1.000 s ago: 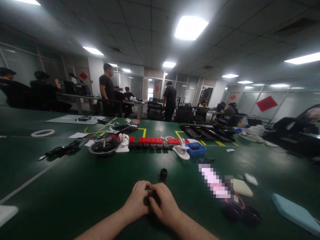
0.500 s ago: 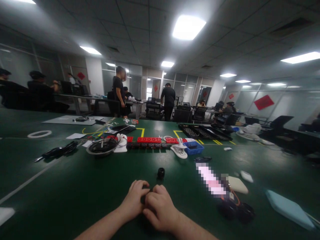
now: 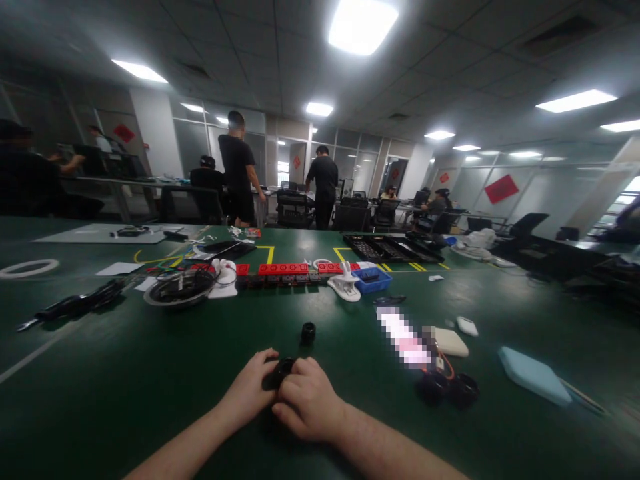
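Low in the middle of the view, my left hand [image 3: 254,385] curls its fingers round the left side of a black round part [image 3: 285,366]. From the other side, my right hand [image 3: 309,399] is closed against the same part, its knuckles bent and its thumb pointing left. Much of the part is hidden by my fingers, so its exact kind does not show. Just beyond my hands, a small black cylindrical piece [image 3: 309,333] stands on the green tabletop [image 3: 200,360].
A blue bin [image 3: 373,281] and white clip [image 3: 345,285] lie ahead, beside red power strips [image 3: 285,268]. Cables fill a round dish [image 3: 180,291] at left. To the right are two black round parts [image 3: 464,389] and a light-blue case [image 3: 534,375]. Several people work beyond.
The scene has shifted left and slightly up as my head turned. My hands stay together on the black round part, which shows more between them. In the background, a standing person's arm has moved.
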A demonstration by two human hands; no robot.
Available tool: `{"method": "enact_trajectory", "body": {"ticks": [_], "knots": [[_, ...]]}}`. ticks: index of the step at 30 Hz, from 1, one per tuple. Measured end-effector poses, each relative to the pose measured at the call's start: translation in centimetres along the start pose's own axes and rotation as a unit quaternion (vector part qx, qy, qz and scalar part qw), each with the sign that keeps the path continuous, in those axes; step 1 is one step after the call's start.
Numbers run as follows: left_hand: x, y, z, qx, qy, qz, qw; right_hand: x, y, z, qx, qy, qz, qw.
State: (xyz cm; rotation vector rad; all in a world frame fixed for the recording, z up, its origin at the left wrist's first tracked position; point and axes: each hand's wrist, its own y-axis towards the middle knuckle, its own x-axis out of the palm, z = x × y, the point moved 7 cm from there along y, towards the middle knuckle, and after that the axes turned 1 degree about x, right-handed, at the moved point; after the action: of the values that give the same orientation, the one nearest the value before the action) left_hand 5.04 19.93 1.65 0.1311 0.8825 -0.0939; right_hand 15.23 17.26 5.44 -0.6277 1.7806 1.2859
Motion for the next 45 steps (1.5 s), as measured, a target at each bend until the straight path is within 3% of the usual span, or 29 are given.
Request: {"method": "enact_trajectory", "body": {"ticks": [10, 17, 27, 45], "knots": [[0.3, -0.4, -1.5, -0.020, 0.033, -0.004, 0.999, -0.1, -0.3, 1.6, 0.026, -0.023, 0.006, 0.999], [-0.3, -0.1, -0.9, 0.040, 0.042, 0.010, 0.998, -0.3, -0.3, 2.6, 0.065, -0.036, 0.001, 0.997], [-0.2, -0.4, 0.2, 0.020, 0.070, -0.058, 0.996, -0.3, -0.3, 3.6, 0.128, -0.049, -0.020, 0.990], [0.2, -0.3, 0.3, 0.031, 0.108, -0.056, 0.992, 0.1, 0.9, 2.4, 0.130, -0.046, -0.056, 0.989]]}}
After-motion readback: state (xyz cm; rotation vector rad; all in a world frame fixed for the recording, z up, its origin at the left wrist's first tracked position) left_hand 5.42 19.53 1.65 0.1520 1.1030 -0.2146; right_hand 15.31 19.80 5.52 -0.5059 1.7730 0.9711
